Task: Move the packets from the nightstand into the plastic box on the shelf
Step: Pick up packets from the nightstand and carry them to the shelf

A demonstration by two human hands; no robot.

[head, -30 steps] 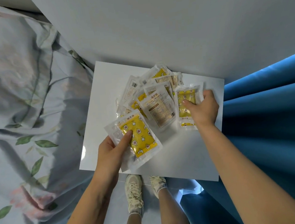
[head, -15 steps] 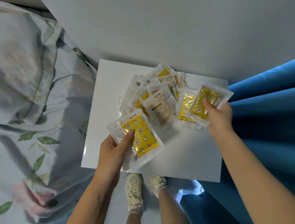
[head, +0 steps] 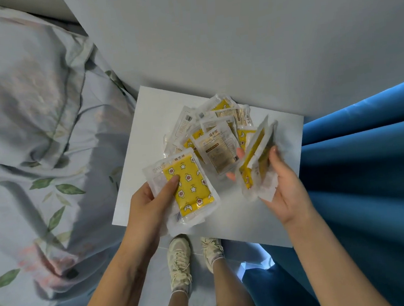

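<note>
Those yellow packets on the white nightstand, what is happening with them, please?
A person is gathering them by hand. The left hand holds a yellow star-print packet flat, and the right hand grips a couple of packets tilted on edge. A loose pile of packets lies on the nightstand, between the bed and a blue curtain. No plastic box shows here.
</note>
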